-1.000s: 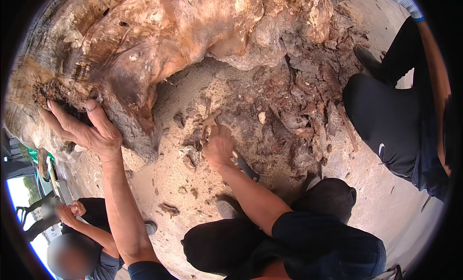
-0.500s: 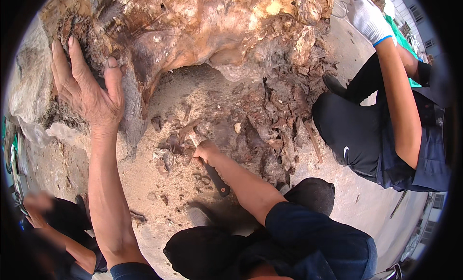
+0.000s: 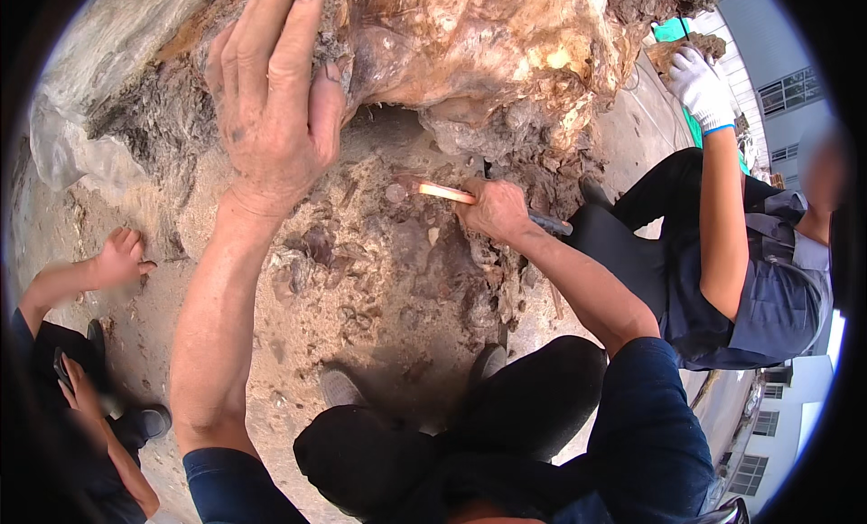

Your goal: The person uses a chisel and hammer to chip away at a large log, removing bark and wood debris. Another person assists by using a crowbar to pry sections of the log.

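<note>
Your left hand [image 3: 271, 136] rests, fingers spread, on the gnarled wood [image 3: 506, 50]; your right hand [image 3: 497, 208] grips the hand tool [image 3: 444, 192] near it (head seemingly blurred). This bracing-and-tool step probably calls for careful aim.

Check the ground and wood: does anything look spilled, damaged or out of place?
Yes: dark, flaky scraps lie strewn over the ground by the wood, so it looks littered. The wood's surface is uneven, smooth in places and ragged in others. The right hand grips a tool; nothing looks odd there.
</note>
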A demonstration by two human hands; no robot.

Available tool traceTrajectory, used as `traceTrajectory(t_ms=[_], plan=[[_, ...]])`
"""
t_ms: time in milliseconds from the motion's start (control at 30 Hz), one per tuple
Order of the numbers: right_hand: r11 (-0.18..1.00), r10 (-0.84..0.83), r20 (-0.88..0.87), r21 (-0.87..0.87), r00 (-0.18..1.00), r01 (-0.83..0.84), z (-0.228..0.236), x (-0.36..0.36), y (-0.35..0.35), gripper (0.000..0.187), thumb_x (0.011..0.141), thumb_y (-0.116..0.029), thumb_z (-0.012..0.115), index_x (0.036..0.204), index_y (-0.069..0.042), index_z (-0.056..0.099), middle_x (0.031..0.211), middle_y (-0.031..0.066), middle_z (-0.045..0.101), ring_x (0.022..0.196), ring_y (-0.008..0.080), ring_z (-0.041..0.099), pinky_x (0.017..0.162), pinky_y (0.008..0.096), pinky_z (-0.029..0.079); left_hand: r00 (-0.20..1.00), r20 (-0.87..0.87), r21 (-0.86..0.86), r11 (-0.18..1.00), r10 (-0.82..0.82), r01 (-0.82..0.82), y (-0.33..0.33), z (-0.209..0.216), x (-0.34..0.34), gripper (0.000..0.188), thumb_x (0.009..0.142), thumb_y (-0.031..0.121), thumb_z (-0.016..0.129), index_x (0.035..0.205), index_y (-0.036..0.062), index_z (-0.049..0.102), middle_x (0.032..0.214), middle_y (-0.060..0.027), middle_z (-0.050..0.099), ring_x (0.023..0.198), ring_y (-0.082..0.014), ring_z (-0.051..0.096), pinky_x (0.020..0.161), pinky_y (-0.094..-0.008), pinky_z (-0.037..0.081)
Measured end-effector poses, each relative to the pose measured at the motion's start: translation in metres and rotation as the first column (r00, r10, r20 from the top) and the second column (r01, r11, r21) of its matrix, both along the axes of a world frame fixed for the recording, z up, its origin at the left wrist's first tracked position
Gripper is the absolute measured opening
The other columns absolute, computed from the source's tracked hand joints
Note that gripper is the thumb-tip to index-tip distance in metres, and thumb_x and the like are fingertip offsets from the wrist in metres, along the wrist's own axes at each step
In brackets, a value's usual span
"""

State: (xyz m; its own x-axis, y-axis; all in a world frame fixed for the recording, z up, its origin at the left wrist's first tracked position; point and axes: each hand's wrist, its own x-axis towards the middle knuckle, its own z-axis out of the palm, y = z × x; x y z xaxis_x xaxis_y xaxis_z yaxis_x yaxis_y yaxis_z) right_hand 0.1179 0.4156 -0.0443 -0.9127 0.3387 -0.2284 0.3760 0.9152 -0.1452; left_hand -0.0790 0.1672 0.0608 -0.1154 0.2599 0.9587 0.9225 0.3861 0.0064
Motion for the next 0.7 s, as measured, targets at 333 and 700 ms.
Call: traceTrajectory(t_ms=[333, 700], plan=[[0.441, -0.584, 0.216, -0.724, 0.782, 0.53, -0.072, 0.066, -0.029, 0.033, 0.095, -0.034, 0.069, 0.101, -0.002, 0.071, 0.066, -0.0016, 0.056, 0.057, 0.0104, 0.049, 0.054, 0.0312, 0.039, 0.088, 0.995, -0.074, 0.932, 0.046, 0.355, 0.032, -0.158, 0.074, 0.047, 0.097, 0.014, 0.061, 0.139, -0.0054, 0.053, 0.128, -0.0213, 0.067, 0.11, -0.0325, 0.068, 0.092, -0.0403, 0.055], [0.186, -0.754, -0.069, -0.976, 0.653, 0.111, -0.096, 0.018, -0.03, 0.036, 0.099, -0.033, 0.068, 0.073, -0.009, 0.06, 0.061, -0.0081, 0.046, 0.055, 0.0034, 0.038, 0.05, 0.0261, 0.028, -0.115, 0.974, 0.212, 0.968, -0.197, 0.133, 0.157, -0.172, 0.003, 0.1, 0.078, 0.038, 0.089, 0.145, -0.0123, 0.034, 0.144, -0.0319, 0.049, 0.132, -0.0374, 0.052, 0.114, -0.0443, 0.04]])
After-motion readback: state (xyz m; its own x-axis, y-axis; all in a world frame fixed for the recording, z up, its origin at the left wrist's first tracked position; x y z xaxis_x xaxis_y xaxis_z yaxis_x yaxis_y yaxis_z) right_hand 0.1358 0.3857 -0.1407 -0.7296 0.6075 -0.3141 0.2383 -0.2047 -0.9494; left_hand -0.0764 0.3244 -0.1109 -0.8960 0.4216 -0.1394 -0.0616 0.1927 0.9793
